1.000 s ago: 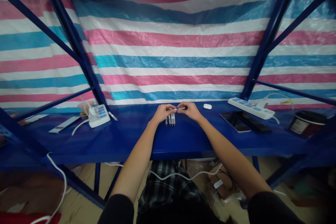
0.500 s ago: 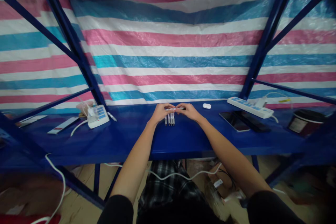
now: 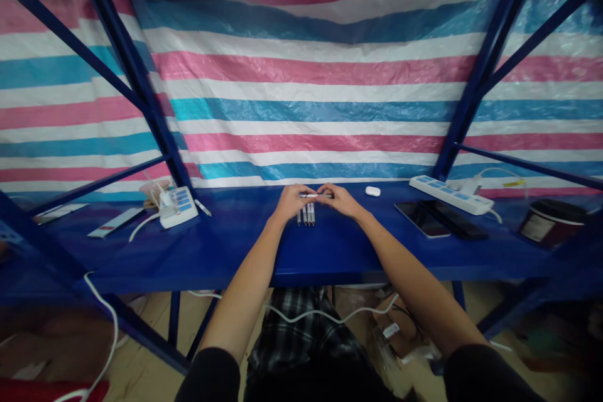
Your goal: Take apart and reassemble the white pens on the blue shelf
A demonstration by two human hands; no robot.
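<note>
Between my two hands a white pen [image 3: 309, 196] lies level, pinched at each end. My left hand [image 3: 291, 202] has its fingers closed on the left end, and my right hand [image 3: 340, 199] grips the right end. Below the held pen, several pens [image 3: 309, 216] rest side by side on the blue tabletop [image 3: 325, 251], their dark tips toward me. One of them sits a little apart on the left. My fingers partly cover the far ends of these pens.
A white earbud case [image 3: 372, 191] lies right of my hands. Farther right are a phone [image 3: 421, 220], a power strip [image 3: 450, 195] and a dark tub [image 3: 551, 222]. At left stand another power strip [image 3: 179, 207] and a white pen-like stick [image 3: 203, 208]. Striped sheeting [image 3: 306, 107] hangs behind.
Both hands keep their pinch on the pen, with hardly any movement of the fingers. The whole view has shifted slightly.
</note>
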